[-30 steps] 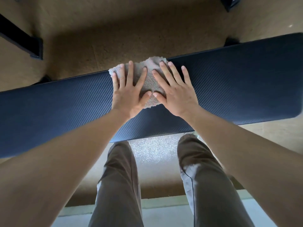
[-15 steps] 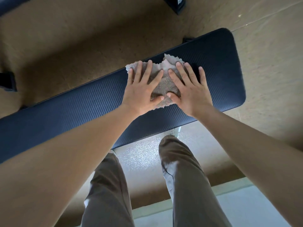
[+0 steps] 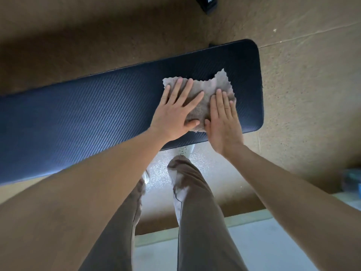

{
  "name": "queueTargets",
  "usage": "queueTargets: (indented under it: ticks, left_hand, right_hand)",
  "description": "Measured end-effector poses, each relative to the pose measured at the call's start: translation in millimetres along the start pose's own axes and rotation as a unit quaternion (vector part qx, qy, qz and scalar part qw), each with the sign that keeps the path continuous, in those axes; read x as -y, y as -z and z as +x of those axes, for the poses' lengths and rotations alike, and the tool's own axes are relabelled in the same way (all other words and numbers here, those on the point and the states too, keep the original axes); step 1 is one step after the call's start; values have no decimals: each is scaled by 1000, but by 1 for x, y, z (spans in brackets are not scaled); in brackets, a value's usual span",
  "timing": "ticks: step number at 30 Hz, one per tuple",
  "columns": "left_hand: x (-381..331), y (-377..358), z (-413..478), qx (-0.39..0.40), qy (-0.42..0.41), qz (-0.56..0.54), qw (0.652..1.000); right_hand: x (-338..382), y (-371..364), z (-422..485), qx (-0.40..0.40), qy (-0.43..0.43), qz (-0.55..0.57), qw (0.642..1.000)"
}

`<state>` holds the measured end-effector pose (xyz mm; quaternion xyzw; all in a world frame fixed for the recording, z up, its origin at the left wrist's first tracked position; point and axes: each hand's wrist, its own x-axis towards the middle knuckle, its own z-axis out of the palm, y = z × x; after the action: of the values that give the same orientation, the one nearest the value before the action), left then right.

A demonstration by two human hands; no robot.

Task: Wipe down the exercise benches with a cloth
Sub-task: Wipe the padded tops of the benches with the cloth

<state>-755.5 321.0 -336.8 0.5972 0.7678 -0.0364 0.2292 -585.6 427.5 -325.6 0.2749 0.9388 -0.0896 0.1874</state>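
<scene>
Navy padding with fine diagonal ribbing covers the long exercise bench (image 3: 97,114), whose rounded right end lies just beyond the fingers. On it, near that end, a pale grey cloth (image 3: 207,89) is spread almost flat; its nap is nubbly and its far edge is ragged and wavy, with one corner peaking up past the fingertips.

Both hands press palm-down on the cloth, gripping nothing. Fingers (image 3: 187,89) of the left hand (image 3: 173,116) are fanned well apart, tips reaching close to the cloth's far-left corner, while the thumb lies along the near edge of the cloth. Those of the right hand (image 3: 222,122) lie straight and close together, covering the cloth's right side, with its heel over the near edge of the padding. The two thumbs are just beside each other; whether they touch cannot be told.

Brown floor (image 3: 302,94) of a coarse, speckled texture surrounds the bench. Nearer than the hands, two legs in taupe trousers (image 3: 197,212) stand on a glittery pale patch. A black foot (image 3: 209,4) of some equipment shows far beyond the fingertips, at the top edge.
</scene>
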Motion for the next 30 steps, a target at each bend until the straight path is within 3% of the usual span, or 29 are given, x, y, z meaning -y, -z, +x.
queueTargets:
  ticks: [15, 18, 24, 30]
  left_hand:
    - [23, -58, -152, -23, 107, -50, 993]
    - [9, -56, -145, -17, 127, -53, 990]
    - [-28, -43, -100, -17, 71, -57, 996]
    - [-86, -26, -34, -1, 89, -46, 995]
  right_hand:
    - [127, -25, -49, 37, 59, 12, 998]
    - [114, -26, -53, 33, 60, 29, 997]
    - [55, -26, -62, 24, 14, 59, 998]
    - [-23, -26, -54, 0, -3, 69, 998]
